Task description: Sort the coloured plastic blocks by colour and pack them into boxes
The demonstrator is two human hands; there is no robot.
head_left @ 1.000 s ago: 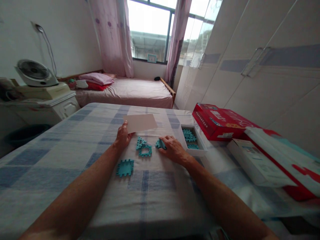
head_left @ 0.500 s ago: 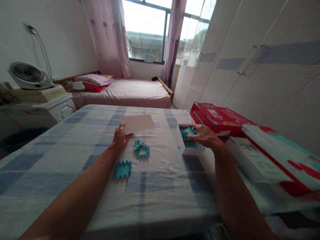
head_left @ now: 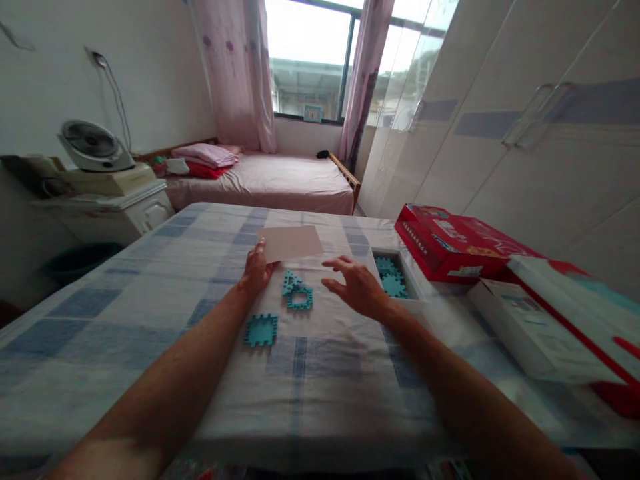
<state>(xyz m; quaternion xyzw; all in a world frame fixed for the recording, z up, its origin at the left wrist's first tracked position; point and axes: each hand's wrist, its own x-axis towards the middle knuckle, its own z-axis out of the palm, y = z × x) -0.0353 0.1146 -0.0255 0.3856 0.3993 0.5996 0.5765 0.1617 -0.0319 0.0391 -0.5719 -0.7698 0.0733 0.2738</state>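
My left hand grips the left edge of a plain beige card, thumb on top. Just right of that hand lie a teal triangular toothed piece and, touching it, a teal square frame piece with an opening in its middle. Closer to me is a solid teal square piece with toothed edges. Over the cloth, my right hand is held with its fingers apart and nothing in them. Beside it a white box holds several teal toothed pieces.
A checked cloth covers the table. On the right are a red box, a white carton and a white-and-red package. Beyond the table stand a bed and a wardrobe.
My right hand has left the white box and moved left toward the card, its fingers spread. My left hand still holds the card. The whole view has shifted slightly.
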